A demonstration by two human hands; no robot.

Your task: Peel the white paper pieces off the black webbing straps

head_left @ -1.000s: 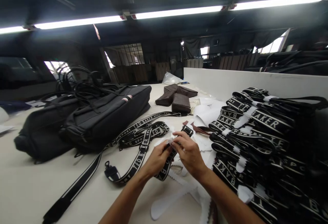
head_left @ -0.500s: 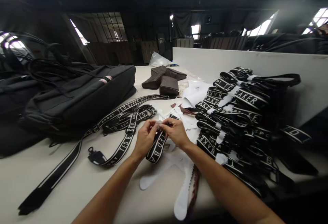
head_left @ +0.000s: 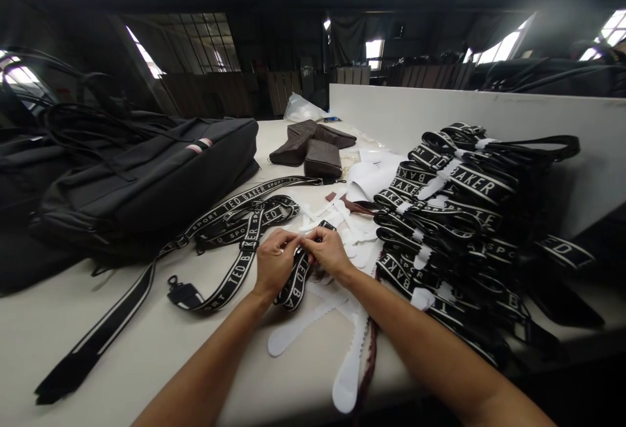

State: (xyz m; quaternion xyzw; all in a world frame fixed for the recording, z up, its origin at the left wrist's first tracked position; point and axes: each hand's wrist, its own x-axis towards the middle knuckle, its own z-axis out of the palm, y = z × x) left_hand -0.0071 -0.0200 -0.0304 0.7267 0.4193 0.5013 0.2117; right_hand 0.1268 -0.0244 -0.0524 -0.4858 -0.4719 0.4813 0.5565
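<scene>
A folded black webbing strap [head_left: 295,287] with white lettering stands on the table between my hands, its far end showing past my fingers. My left hand [head_left: 274,263] is closed in a pinch at the strap's middle, a bit of white strip showing between its fingers. From the other side my right hand [head_left: 328,252] pinches at the same spot, fingertips meeting the left ones. Most of the strip is hidden by the fingers. To the left lies a loose lettered strap [head_left: 237,270] with a black clip [head_left: 183,293].
Bundled straps [head_left: 440,218] with white bands are piled on the right. White paper strips [head_left: 347,375] lie around the hands. Dark brown pouches [head_left: 323,158] sit farther back, a black bag [head_left: 147,186] at left. A white panel [head_left: 464,111] borders the table's far right.
Both hands have drawn closer together over the folded strap, and the left has turned slightly. The white piece at the fingertips is now mostly covered. The view has shifted a little.
</scene>
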